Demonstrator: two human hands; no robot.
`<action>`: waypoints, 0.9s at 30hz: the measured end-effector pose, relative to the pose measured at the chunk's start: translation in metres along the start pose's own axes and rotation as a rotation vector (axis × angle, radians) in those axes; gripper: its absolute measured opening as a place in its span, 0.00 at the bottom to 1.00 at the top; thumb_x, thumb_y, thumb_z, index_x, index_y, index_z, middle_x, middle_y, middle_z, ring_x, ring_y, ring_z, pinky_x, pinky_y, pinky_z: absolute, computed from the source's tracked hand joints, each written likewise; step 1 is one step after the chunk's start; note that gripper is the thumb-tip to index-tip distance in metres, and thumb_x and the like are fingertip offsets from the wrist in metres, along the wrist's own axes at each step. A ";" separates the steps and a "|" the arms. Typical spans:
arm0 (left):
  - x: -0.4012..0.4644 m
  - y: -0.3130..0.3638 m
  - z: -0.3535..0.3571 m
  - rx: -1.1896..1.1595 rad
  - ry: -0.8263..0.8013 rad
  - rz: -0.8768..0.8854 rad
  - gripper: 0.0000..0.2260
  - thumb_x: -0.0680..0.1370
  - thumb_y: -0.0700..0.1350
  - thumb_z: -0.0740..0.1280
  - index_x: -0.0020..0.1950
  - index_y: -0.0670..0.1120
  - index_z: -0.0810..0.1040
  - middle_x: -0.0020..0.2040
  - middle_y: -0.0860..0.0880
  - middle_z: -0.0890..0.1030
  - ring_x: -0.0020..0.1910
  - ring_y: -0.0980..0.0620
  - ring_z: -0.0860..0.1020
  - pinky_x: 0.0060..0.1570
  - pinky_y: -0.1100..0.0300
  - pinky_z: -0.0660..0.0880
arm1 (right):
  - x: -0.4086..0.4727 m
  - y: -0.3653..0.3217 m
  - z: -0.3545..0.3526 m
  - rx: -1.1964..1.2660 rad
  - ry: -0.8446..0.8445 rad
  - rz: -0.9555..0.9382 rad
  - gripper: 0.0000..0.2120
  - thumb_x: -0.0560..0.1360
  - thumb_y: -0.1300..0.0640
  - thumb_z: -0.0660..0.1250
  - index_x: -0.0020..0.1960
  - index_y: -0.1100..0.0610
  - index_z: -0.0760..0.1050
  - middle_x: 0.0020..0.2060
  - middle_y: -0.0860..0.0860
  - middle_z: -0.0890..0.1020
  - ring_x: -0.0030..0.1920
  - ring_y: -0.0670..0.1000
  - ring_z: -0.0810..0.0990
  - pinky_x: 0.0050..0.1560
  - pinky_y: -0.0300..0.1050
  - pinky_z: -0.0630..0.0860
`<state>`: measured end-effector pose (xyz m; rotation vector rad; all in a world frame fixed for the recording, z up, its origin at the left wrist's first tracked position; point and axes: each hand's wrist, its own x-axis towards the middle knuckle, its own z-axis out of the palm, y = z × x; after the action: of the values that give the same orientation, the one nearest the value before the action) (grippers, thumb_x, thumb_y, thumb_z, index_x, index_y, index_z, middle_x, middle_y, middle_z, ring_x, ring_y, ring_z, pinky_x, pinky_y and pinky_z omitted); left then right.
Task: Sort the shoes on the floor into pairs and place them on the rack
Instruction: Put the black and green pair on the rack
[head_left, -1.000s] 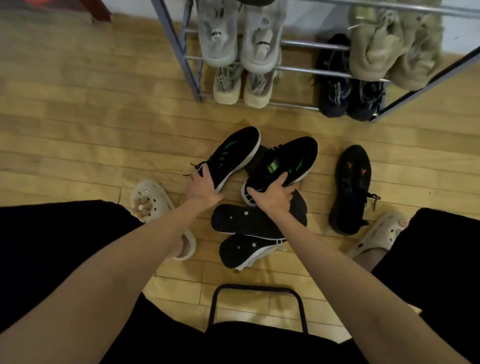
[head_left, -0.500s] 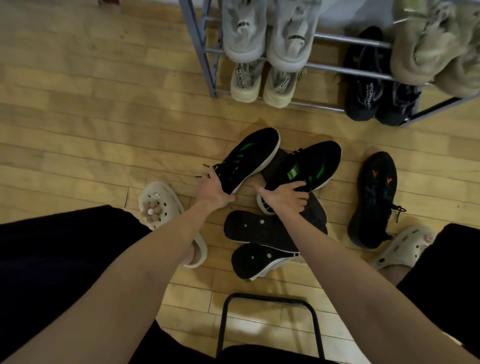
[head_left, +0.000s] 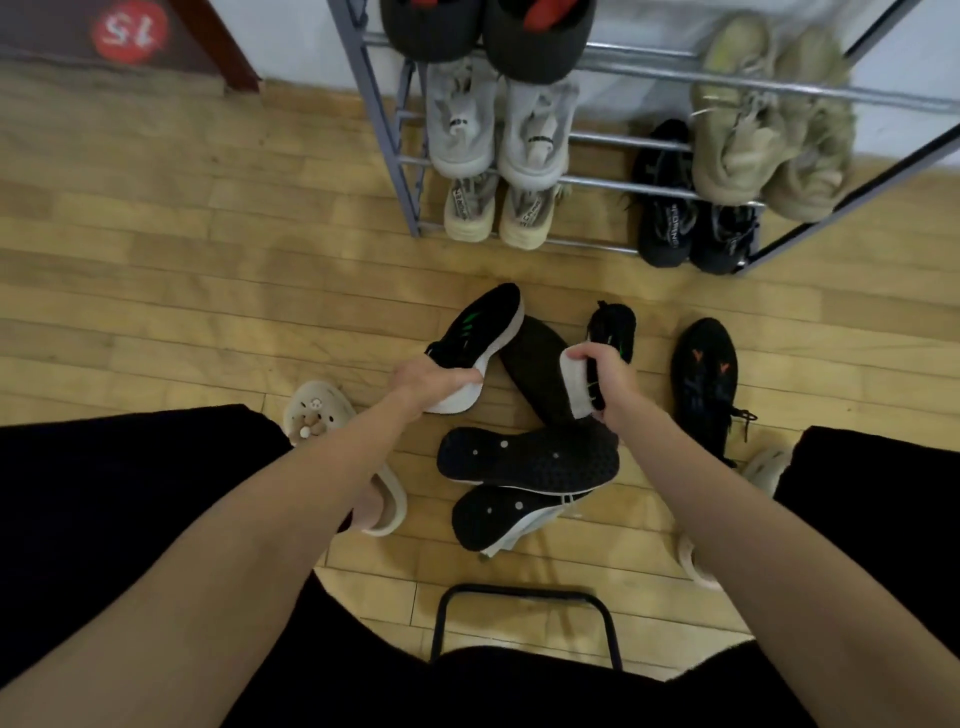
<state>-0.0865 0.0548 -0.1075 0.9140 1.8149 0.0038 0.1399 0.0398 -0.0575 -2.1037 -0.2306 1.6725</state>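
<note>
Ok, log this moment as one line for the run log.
stage: pair pickup | left hand: grips green-striped sneaker heel | right hand: grips matching sneaker | rack: part filled | floor: orange-marked sneaker, two upturned shoes

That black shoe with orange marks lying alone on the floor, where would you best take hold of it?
Judging by its pose, grip the black shoe with orange marks at the heel, coming from above on the near side. It lies upright, toe toward the rack, with the heel and opening nearest the right hand.
</note>
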 end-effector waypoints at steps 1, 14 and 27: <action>-0.006 0.008 -0.003 -0.113 -0.048 -0.012 0.39 0.64 0.60 0.74 0.69 0.42 0.70 0.62 0.48 0.74 0.59 0.46 0.74 0.50 0.57 0.76 | -0.015 -0.006 -0.010 0.058 -0.030 0.003 0.19 0.67 0.50 0.70 0.54 0.57 0.74 0.49 0.55 0.77 0.48 0.55 0.77 0.43 0.47 0.75; -0.136 0.050 -0.036 -0.780 -0.311 -0.035 0.14 0.71 0.53 0.67 0.47 0.43 0.78 0.40 0.42 0.78 0.38 0.44 0.76 0.37 0.56 0.70 | -0.106 0.024 -0.107 0.683 -0.173 -0.143 0.12 0.70 0.54 0.61 0.51 0.56 0.77 0.43 0.55 0.81 0.47 0.56 0.79 0.53 0.51 0.76; -0.194 0.077 -0.037 -0.845 -0.427 0.180 0.17 0.74 0.53 0.60 0.54 0.43 0.78 0.45 0.41 0.81 0.39 0.42 0.76 0.34 0.57 0.70 | -0.115 0.029 -0.152 1.029 -0.350 -0.342 0.36 0.54 0.53 0.69 0.62 0.59 0.73 0.60 0.59 0.74 0.61 0.61 0.74 0.65 0.57 0.69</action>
<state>-0.0421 0.0115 0.0950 0.4127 1.1478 0.5989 0.2517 -0.0669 0.0577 -0.9575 0.1474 1.4604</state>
